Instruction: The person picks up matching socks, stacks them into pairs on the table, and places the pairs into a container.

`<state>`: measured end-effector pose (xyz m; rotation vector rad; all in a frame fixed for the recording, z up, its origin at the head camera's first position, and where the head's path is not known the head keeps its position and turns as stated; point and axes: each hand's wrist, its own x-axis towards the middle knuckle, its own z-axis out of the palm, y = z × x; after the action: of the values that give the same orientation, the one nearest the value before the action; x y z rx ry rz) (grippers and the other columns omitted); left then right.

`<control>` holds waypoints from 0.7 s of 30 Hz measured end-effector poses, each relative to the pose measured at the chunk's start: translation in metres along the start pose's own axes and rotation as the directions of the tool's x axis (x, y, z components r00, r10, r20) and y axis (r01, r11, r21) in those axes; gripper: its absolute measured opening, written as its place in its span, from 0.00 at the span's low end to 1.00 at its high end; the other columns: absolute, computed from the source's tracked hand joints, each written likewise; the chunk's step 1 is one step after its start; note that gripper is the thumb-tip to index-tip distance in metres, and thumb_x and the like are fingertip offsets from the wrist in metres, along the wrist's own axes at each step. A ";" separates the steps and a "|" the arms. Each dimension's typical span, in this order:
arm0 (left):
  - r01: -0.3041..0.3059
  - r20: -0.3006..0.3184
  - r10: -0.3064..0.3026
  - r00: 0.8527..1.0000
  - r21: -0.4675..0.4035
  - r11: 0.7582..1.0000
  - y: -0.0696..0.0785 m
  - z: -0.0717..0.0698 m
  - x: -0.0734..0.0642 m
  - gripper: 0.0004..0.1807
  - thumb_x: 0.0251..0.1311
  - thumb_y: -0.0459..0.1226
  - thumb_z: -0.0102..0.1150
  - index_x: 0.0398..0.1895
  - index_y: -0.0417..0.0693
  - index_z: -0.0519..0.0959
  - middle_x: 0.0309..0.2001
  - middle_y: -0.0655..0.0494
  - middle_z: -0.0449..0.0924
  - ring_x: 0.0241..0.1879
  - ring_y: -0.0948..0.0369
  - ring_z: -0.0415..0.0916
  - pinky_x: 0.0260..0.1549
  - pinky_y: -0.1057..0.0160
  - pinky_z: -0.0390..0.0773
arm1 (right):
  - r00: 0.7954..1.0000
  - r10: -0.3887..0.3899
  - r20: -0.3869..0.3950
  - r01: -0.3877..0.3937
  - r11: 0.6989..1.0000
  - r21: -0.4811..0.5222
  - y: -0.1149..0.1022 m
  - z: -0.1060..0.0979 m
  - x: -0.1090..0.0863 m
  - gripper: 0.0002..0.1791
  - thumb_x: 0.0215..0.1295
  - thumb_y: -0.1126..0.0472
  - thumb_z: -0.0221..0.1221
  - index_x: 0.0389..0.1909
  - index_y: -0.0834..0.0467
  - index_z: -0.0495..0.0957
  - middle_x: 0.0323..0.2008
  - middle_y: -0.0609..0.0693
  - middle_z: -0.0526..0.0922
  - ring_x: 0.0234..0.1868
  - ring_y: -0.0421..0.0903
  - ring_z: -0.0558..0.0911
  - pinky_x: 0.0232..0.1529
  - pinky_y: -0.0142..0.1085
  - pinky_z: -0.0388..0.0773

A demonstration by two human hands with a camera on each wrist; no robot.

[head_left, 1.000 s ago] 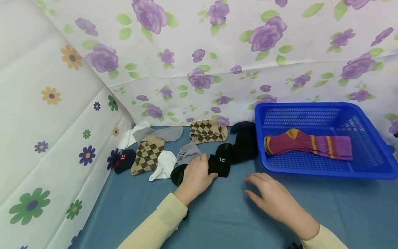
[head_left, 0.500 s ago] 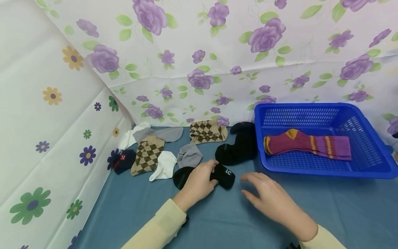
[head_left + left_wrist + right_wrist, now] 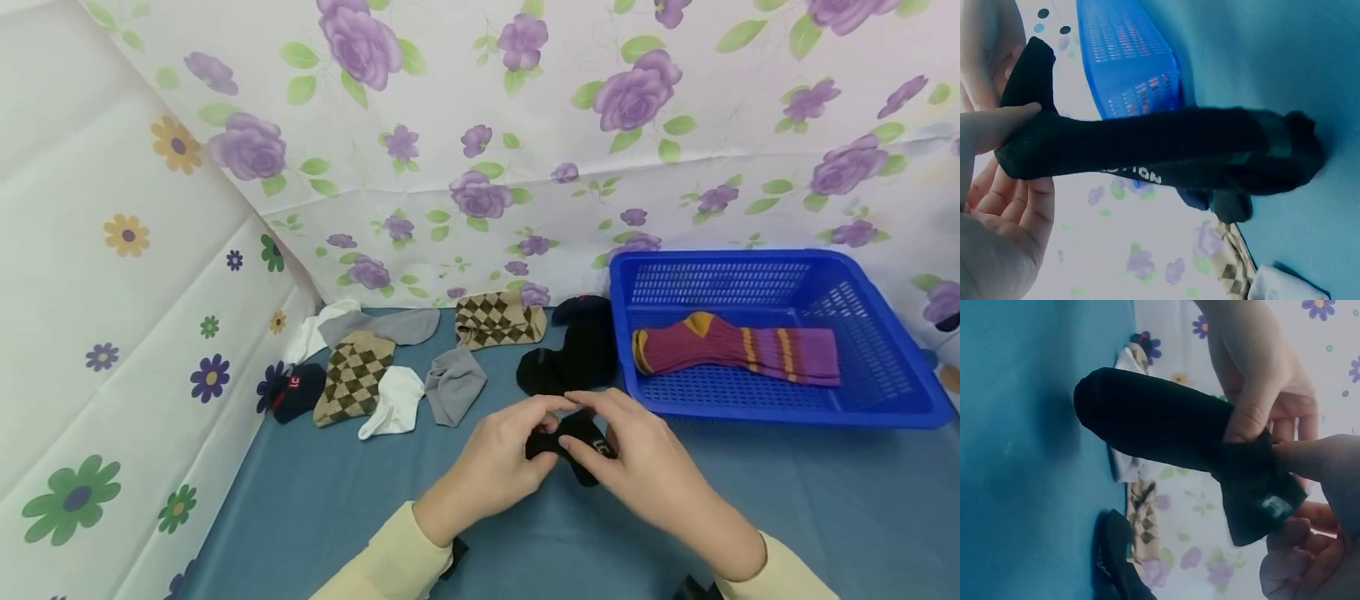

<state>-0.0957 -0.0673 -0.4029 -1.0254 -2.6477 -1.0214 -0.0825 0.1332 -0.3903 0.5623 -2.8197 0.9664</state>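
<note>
Both hands hold a black sock (image 3: 581, 427) above the table, in front of the basket's near left corner. My left hand (image 3: 495, 450) pinches it between thumb and fingers just below the cuff. My right hand (image 3: 652, 454) pinches the cuff, which bears a small pale LC mark, with thumb and fingers. In the right wrist view, the sock's foot (image 3: 1154, 415) hangs towards the blue cloth. White lettering and a dark green band (image 3: 1270, 134) show on the sock in the left wrist view.
Right of the hands stands a blue plastic basket (image 3: 780, 408) with striped maroon socks (image 3: 738, 352) inside. Another black sock (image 3: 573, 362) lies against its left side. Argyle socks (image 3: 501, 319), a grey sock (image 3: 455, 386), a white sock (image 3: 393, 402) and a navy sock (image 3: 296, 392) lie further left.
The left hand has lifted the black sock off the table and carried it right. The right hand has moved left and now pinches its cuff. The grey sock is now fully uncovered.
</note>
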 end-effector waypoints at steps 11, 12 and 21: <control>0.014 -0.056 -0.022 0.998 -0.129 0.992 0.003 0.010 0.003 0.28 0.50 0.32 0.66 0.55 0.57 0.69 0.36 0.65 0.74 0.33 0.71 0.70 0.29 0.76 0.71 | 0.987 -0.119 -0.104 0.116 0.993 -0.037 0.000 -0.015 0.004 0.09 0.52 0.52 0.68 0.34 0.39 0.80 0.12 0.34 0.60 0.13 0.31 0.58 0.15 0.26 0.59; 0.013 -0.074 -0.024 0.997 -0.138 0.990 0.003 0.011 0.003 0.26 0.50 0.31 0.66 0.53 0.56 0.71 0.35 0.64 0.74 0.32 0.71 0.69 0.28 0.76 0.71 | 0.987 -0.125 -0.105 0.122 0.992 -0.032 0.000 -0.016 0.004 0.08 0.53 0.52 0.68 0.34 0.39 0.80 0.12 0.33 0.60 0.12 0.30 0.58 0.15 0.26 0.59; 0.034 -0.029 -0.046 0.999 -0.338 0.941 0.002 0.010 0.000 0.22 0.56 0.44 0.64 0.55 0.59 0.73 0.42 0.64 0.77 0.35 0.70 0.76 0.27 0.74 0.77 | 0.989 -0.138 -0.060 0.142 0.988 0.064 -0.004 -0.018 0.005 0.12 0.60 0.54 0.62 0.43 0.42 0.75 0.32 0.33 0.79 0.29 0.27 0.78 0.28 0.24 0.77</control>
<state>-0.0932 -0.0603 -0.4094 -0.9997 -2.5269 -1.5277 -0.0861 0.1399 -0.3729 0.7193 -2.6658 1.0378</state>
